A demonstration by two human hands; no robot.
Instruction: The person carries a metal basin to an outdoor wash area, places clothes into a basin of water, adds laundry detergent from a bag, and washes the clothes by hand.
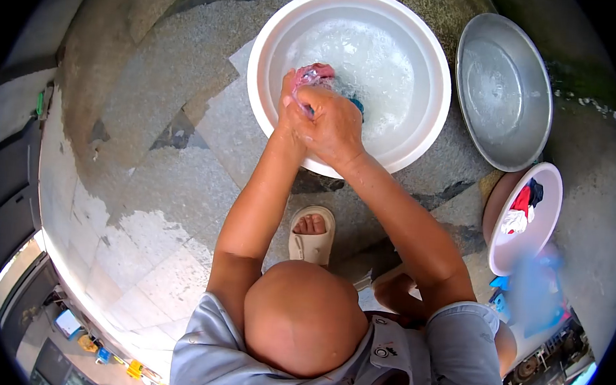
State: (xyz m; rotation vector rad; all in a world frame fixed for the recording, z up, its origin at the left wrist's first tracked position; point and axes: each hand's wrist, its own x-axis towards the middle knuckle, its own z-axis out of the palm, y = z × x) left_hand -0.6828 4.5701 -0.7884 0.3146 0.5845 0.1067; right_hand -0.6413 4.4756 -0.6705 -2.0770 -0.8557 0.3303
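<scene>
Over the near left part of a large white basin (439, 95), my two hands are pressed together around a wet pinkish-red cloth (317, 73). My left hand (289, 110) is closed on it from the left side, partly covered by the other hand. My right hand (332, 123) is wrapped over the cloth, knuckles up. Most of the cloth is hidden in the grip; its bunched top sticks out with suds on it. Sudsy water (372, 62) fills the basin. A bit of teal cloth (358, 105) shows just beyond my right hand.
An oval metal tub (540, 129) stands right of the basin. Below it, a pink basin (547, 228) holds red, white and dark clothes (521, 205). A blurred blue shape (534, 294) is at lower right. My sandalled foot (311, 235) rests on wet stone paving (179, 114).
</scene>
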